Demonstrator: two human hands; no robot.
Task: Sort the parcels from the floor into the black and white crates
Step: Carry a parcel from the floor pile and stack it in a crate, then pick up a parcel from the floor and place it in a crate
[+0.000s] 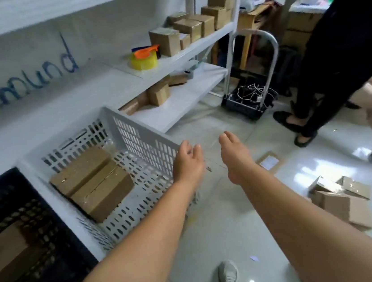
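The white crate [143, 143] stands left of centre and holds two brown cardboard parcels [91, 183] lying side by side. At the lower left, the black crate [50, 227] has a brown parcel [4, 252] inside. My left hand [188, 161] hovers at the white crate's right rim, fingers relaxed, holding nothing. My right hand [235, 156] reaches forward over the floor just right of it, empty too. A few parcels [342, 201] lie heaped on the floor at the right. A flat labelled parcel [269, 162] lies on the floor beyond my right hand.
White shelves [176, 104] behind the crates carry several small boxes and a yellow tape roll [144, 60]. A folding trolley [249, 102] stands at the shelf's end. Another person's legs [315, 92] stand at the right. My shoe [228, 276] is at the bottom.
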